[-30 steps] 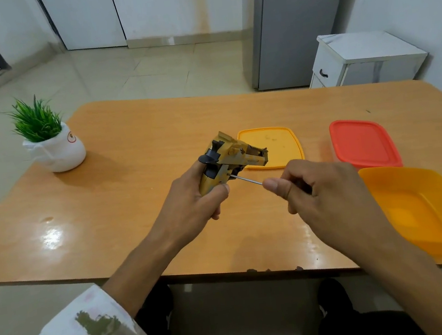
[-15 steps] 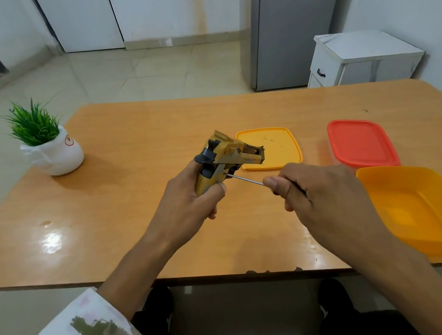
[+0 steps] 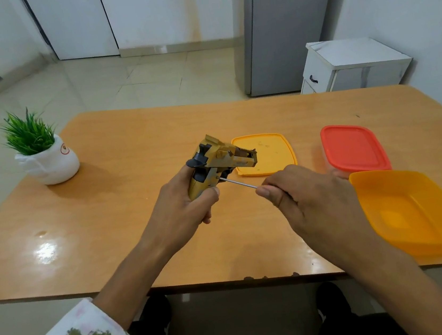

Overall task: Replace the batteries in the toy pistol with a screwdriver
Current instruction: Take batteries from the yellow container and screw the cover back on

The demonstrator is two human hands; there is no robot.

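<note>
My left hand (image 3: 183, 211) grips the handle of a worn yellow-and-black toy pistol (image 3: 220, 161), holding it above the table with the barrel pointing right. My right hand (image 3: 304, 201) holds a screwdriver (image 3: 237, 183); only its thin metal shaft shows, the handle is hidden in my fist. The shaft's tip touches the side of the pistol's handle, just above my left thumb.
On the wooden table (image 3: 128, 150) lie an orange lid (image 3: 271, 155), a closed box with a red lid (image 3: 354, 148) and an open orange container (image 3: 411, 210) at the right. A white pot with a green plant (image 3: 42, 153) stands at the left.
Both hands and the pistol keep nearly the same pose, the screwdriver tip staying on the handle. The view has shifted slightly.
</note>
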